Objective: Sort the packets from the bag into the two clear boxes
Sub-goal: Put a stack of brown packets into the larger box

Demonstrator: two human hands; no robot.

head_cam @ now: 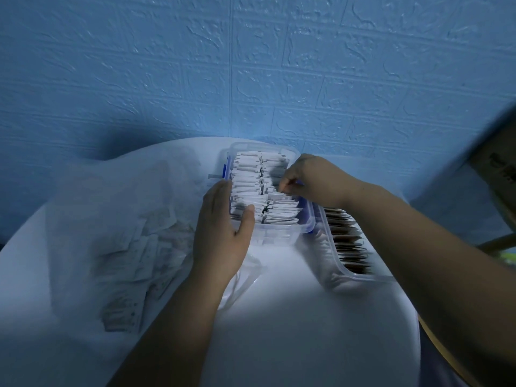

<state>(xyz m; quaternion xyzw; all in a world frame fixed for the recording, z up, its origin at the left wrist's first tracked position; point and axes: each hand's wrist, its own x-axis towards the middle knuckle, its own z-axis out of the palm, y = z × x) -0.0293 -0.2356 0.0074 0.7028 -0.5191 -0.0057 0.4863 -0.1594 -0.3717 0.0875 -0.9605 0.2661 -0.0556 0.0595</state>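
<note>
A clear box with blue latches (pixel 282 236) stands at the table's middle, packed with upright white packets (pixel 251 180). My left hand (pixel 223 233) lies against its near left corner, fingers straight along the side and thumb over the rim. My right hand (pixel 310 180) hovers over the right row, its fingertips pinching the top of a white packet (pixel 279 195). A second clear box (pixel 332 272) on the right holds brown packets (pixel 349 247). The white translucent bag (pixel 117 219) on the left holds several more packets (pixel 145 252).
All of this sits on a round white table (pixel 293 331) pushed against a blue textured wall (pixel 251 65). A cardboard box (pixel 499 169) stands at the right edge, with a chair part below it.
</note>
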